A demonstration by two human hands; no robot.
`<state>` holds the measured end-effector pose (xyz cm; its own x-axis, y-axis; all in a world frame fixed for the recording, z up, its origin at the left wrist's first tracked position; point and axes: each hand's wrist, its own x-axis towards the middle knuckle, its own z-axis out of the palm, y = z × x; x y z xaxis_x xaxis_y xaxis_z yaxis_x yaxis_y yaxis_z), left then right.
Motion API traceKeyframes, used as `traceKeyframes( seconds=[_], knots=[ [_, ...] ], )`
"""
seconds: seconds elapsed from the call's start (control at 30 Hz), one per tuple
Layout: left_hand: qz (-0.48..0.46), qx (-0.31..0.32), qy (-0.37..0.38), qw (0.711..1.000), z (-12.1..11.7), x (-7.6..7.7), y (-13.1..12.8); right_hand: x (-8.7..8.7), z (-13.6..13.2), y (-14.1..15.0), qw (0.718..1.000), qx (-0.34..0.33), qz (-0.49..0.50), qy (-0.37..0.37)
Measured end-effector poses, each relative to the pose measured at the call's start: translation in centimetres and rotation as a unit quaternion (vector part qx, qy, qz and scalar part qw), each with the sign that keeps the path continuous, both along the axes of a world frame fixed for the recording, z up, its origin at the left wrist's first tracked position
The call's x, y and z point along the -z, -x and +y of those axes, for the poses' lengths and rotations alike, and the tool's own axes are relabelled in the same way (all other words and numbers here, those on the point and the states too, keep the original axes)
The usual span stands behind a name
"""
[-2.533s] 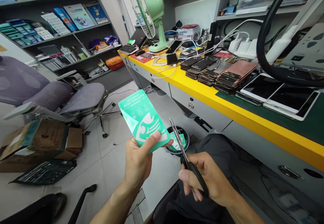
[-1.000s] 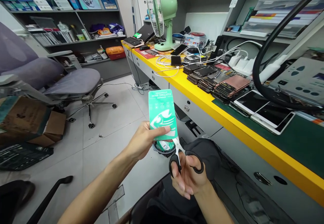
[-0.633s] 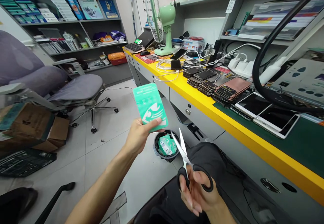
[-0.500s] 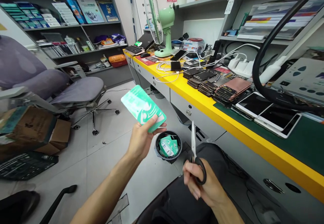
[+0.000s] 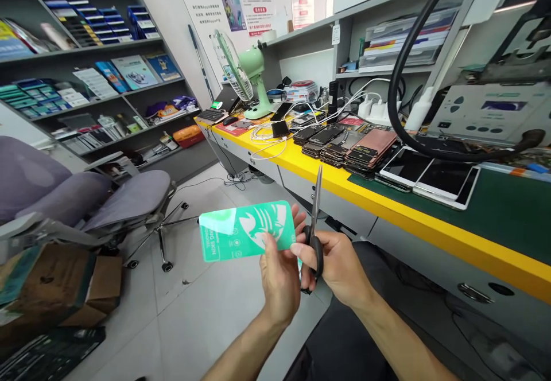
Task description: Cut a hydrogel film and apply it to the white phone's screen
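A flat green packet (image 5: 228, 234) with white printing, the word SKIN among it, lies nearly level in my left hand (image 5: 279, 283). My left thumb presses on its face, with the fingers behind it. Black-handled scissors (image 5: 317, 203) point upward in my right hand (image 5: 346, 269), their blades close together. My right thumb and forefinger are at the packet's near right corner; whether they pinch it I cannot tell. The two hands are side by side above the floor, and they hide most of what is below.
On the right runs a yellow-edged workbench (image 5: 413, 229) with stacks of phone parts (image 5: 333, 146), white-framed tablets (image 5: 447, 183) and a green fan (image 5: 253, 77). A black hose (image 5: 394, 94) curves over it. An office chair (image 5: 138, 197) and cardboard boxes (image 5: 47, 280) stand at left.
My left hand has brought the packet right and turned it nearly level. My right hand, still with the scissors, has moved up to meet it. The view has shifted, and the bin is now mostly hidden.
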<state>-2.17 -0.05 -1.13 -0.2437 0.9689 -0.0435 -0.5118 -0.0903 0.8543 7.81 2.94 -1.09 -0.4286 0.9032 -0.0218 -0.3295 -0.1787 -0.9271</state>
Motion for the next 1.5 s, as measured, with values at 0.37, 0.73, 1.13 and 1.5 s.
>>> traceKeyframes(
  seconds=[0.37, 0.73, 1.13, 1.5],
  knots=[
    [0.253, 0.000, -0.114, 0.961, -0.8, 3.9, 2.3, -5.9, 6.1, -4.4, 0.988, -0.001, -0.069, -0.140],
    [0.211, 0.054, -0.087, 0.972, 0.5, -1.3, 4.3, -12.4, 9.8, -8.6, 0.932, -0.088, -0.219, -0.275],
    [0.200, 0.029, -0.103, 0.974, 0.8, -2.7, 3.3, -11.7, 9.6, -8.3, 0.962, 0.049, -0.124, -0.236],
    [0.199, 0.039, -0.116, 0.972, 1.1, -1.5, 3.8, -9.9, 7.9, -8.1, 0.973, 0.038, -0.102, -0.203]
  ],
)
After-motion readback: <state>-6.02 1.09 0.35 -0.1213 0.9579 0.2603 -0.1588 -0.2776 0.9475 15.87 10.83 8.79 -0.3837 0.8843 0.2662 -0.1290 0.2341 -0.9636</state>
